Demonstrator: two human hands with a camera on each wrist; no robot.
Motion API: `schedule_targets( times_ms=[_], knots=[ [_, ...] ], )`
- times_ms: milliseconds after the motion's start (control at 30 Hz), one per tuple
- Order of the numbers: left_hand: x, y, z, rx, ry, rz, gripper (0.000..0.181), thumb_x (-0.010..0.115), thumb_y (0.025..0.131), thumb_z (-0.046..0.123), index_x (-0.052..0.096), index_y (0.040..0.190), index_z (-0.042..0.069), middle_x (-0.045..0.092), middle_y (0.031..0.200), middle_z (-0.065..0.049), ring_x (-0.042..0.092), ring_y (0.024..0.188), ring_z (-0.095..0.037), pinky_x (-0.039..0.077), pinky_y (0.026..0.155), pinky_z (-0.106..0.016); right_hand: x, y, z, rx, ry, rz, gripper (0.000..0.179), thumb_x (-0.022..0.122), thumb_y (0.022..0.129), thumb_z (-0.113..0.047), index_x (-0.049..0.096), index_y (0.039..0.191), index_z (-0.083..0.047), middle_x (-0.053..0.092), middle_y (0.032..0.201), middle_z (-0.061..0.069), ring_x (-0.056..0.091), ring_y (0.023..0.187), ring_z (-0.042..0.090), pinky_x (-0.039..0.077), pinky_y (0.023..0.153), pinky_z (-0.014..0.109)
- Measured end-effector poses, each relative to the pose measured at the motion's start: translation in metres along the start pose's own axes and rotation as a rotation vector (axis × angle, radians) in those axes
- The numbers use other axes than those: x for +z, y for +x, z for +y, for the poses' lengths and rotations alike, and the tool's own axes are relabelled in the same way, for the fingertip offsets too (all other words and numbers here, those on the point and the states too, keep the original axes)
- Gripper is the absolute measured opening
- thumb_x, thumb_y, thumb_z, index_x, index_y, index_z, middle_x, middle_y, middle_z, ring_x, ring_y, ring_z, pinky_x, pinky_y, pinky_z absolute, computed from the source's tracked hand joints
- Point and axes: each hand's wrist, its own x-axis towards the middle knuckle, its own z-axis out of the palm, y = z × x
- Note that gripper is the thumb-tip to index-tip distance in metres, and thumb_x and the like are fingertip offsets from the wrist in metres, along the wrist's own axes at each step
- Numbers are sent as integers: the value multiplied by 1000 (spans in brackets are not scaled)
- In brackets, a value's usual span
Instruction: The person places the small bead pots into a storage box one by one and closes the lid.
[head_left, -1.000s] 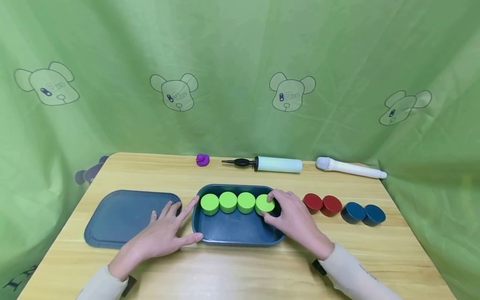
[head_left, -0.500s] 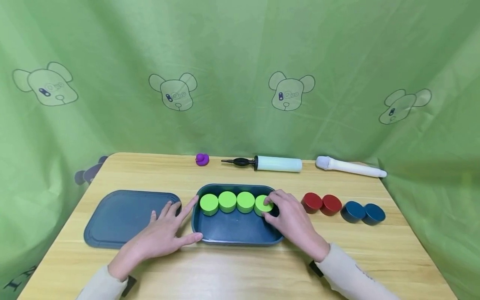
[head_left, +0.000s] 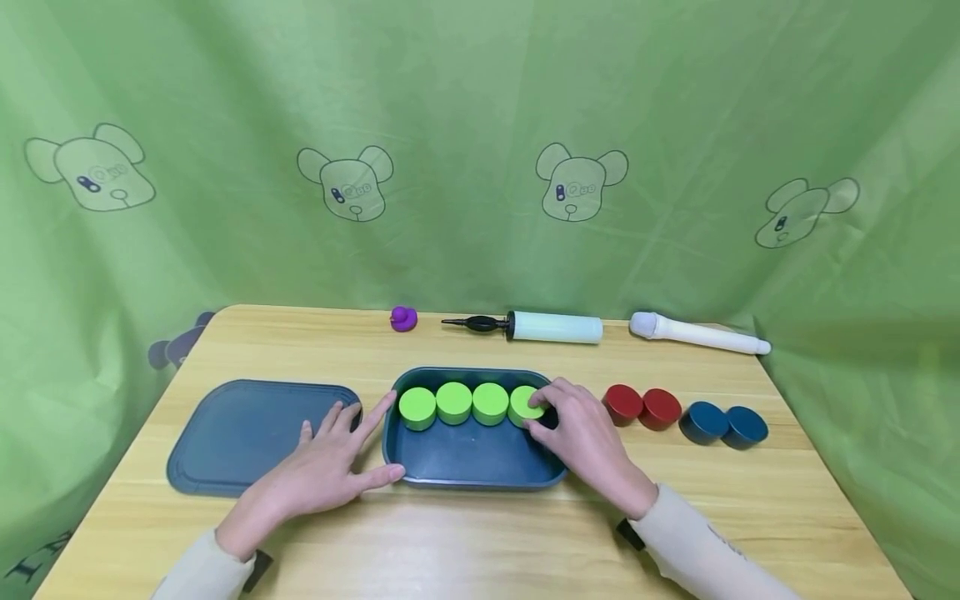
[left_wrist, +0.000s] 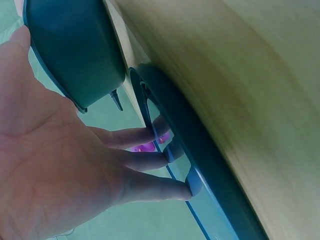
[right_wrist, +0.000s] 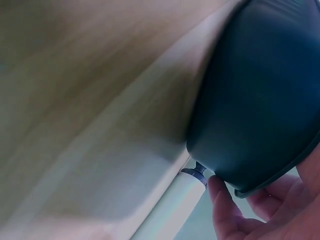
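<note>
A dark blue box (head_left: 472, 462) stands mid-table, with several bright green cylinders (head_left: 453, 403) in a row along its far side. My right hand (head_left: 588, 433) reaches over the box's right end, thumb and forefinger pinching the rightmost green cylinder (head_left: 522, 408). At the left end, my left hand (head_left: 318, 467) is spread, its thumb and forefinger touching the rim. Its other fingers rest on a flat dark blue lid (head_left: 247, 437) lying left of the box. In the right wrist view the box wall (right_wrist: 265, 100) hides the pinched cylinder.
Right of the box sit two red cylinders (head_left: 623, 405) and two dark blue ones (head_left: 704, 423). Along the table's far edge lie a purple duck (head_left: 403, 318), a hand pump (head_left: 555, 327) and a white microphone-shaped stick (head_left: 701, 334). A green curtain (head_left: 465, 100) hangs behind.
My right wrist has shifted slightly left, its fingers staying on the rightmost green cylinder. The left hand, box and lid keep their places.
</note>
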Motion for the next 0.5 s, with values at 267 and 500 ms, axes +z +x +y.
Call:
schedule_targets(
  times_ms=[267, 500],
  knots=[
    [0, 0, 0, 2, 2, 0, 99, 58, 99, 79, 8, 177, 42, 32, 169, -33, 22, 155, -62, 11, 110, -92, -3, -4, 1, -1, 63, 46, 26, 98, 84, -19, 81, 103, -10, 73, 100, 1, 63, 98, 26, 51, 90, 47],
    [-1, -1, 0, 4, 4, 1, 99, 57, 99, 80, 8, 177, 41, 32, 169, -33, 22, 155, -63, 11, 110, -92, -13, -7, 1, 45, 150, 77, 23, 93, 90, -16, 81, 108, -9, 73, 102, 3, 65, 100, 30, 52, 89, 49]
  ],
)
